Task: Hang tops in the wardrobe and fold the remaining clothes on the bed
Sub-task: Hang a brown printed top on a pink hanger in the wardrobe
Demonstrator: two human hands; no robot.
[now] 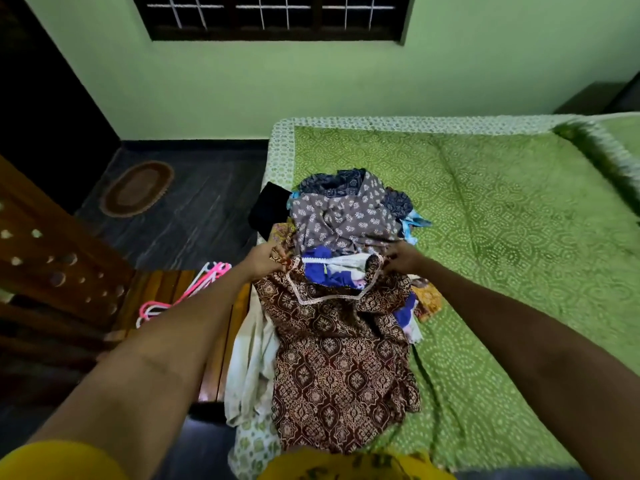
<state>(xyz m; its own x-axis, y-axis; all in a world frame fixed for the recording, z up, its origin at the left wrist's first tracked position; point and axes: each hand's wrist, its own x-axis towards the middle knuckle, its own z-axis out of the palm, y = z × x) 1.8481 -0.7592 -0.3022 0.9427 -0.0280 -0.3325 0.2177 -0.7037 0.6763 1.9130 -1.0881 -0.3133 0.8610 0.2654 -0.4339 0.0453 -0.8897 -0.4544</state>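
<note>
Both hands, left hand (264, 260) and right hand (403, 258), seemingly pinch our brown printed top (332, 358) by its shoulders over the bed (502, 220).

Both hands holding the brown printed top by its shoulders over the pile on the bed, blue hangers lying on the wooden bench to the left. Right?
Not quite: the hangers on the wooden bench are pink and white, not blue, as the head view shows. The rest holds: left hand and right hand grip the brown printed top at its shoulders over the clothes pile on the bed.
</note>
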